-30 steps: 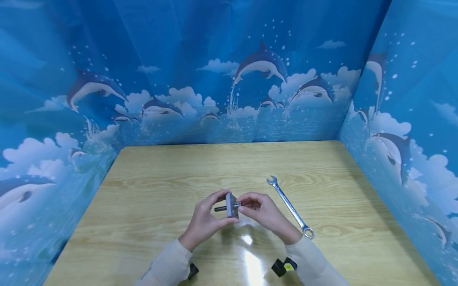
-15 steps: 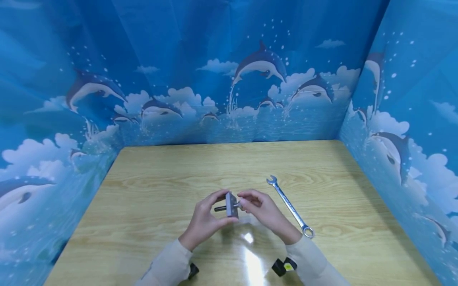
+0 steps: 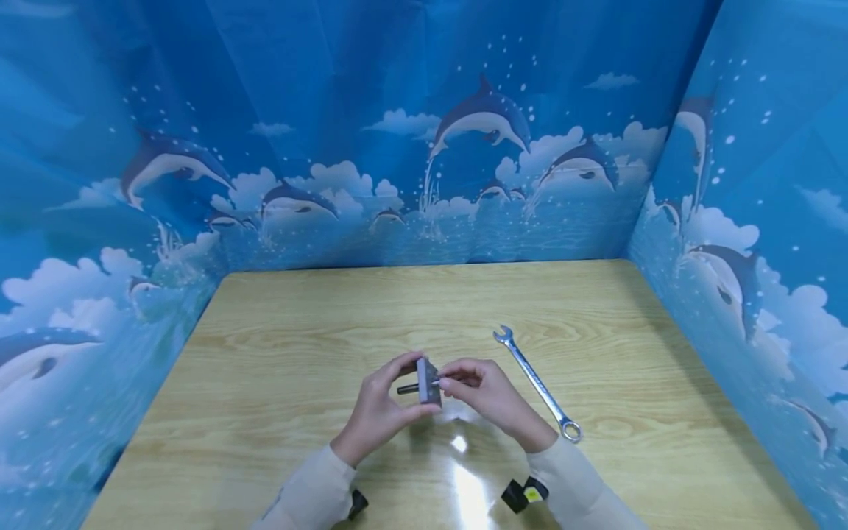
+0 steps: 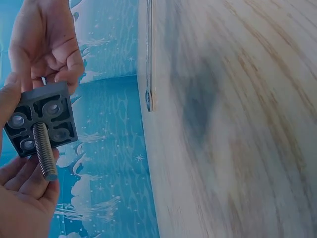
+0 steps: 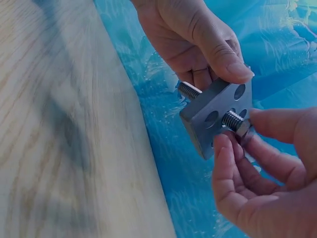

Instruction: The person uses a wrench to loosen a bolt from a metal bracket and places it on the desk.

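Holding a grey square plate [image 3: 429,383] by its opposite edges, the left hand [image 3: 379,406] keeps it in the air above the wooden table [image 3: 298,324]. A threaded bolt [image 5: 232,120] passes through the plate's middle, and the right hand [image 3: 489,391] has its fingers closed round the hexagonal head. Near the right forearm lies a wrench [image 3: 537,383] on the table.

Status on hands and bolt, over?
Left hand grips square plate. Right hand pinches bolt near head. Bolt through plate, head standing off. Combination wrench aside, looks clear.
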### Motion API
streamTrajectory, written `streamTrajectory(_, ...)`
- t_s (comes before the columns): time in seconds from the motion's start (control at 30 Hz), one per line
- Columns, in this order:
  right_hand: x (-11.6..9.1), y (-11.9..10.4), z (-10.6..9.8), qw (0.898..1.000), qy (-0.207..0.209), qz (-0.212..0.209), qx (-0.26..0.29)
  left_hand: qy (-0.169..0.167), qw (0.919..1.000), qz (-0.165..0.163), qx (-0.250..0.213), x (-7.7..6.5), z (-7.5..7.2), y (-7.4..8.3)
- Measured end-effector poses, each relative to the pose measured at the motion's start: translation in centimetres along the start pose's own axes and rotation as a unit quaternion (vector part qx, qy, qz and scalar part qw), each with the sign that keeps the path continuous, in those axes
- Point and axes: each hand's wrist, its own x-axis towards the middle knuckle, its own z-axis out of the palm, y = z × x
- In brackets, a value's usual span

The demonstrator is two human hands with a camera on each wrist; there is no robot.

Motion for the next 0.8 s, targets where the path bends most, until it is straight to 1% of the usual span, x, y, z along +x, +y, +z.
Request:
streamTrajectory(0.1, -0.14, -0.24, 0.01, 0.999, 0.007, -0.029, -0.038, -0.01, 0.9998, -0.017, -0.003, 0.08, -0.23, 0.13)
streamTrajectory(0.13, -0.15, -0.27, -0.01, 0.998, 0.007, -0.043, -0.049, -0.015, 0.9997, -0.018, -0.001, 0.06, -0.21, -0.31)
streamTrajectory(0.2, -0.18, -0.36, -0.03, 0.996, 0.006, -0.067, -0.056, -0.017, 0.9997, -0.015, 0.0, 0.15, -0.29, -0.33)
streamTrajectory(0.27, -0.23, -0.47, -0.04, 0.995, 0.006, -0.083, -0.06, -0.016, 0.9997, -0.019, 0.001, 0.17, -0.32, -0.31)
streamTrajectory(0.37, -0.27, -0.58, -0.13, 0.995, 0.009, -0.086, -0.057, -0.006, 0.9999, -0.014, 0.004, 0.15, -0.31, -0.3)
streamTrajectory(0.43, -0.28, -0.64, -0.17, 0.995, 0.012, -0.082, -0.057, 0.001, 0.9999, -0.015, 0.007, 0.09, -0.29, -0.28)
streamTrajectory(0.53, -0.25, -0.68, -0.21, 0.996, 0.022, -0.06, -0.056, 0.013, 0.9997, -0.01, 0.016, 0.04, -0.25, -0.21)
streamTrajectory(0.67, -0.18, -0.6, -0.19, 0.999, 0.035, -0.021, -0.036, 0.023, 0.9994, -0.001, 0.028, 0.06, -0.2, -0.15)
streamTrajectory(0.8, -0.1, -0.49, -0.03, 0.999, 0.035, 0.004, -0.009, 0.025, 0.999, 0.011, 0.034, 0.11, -0.19, -0.09)
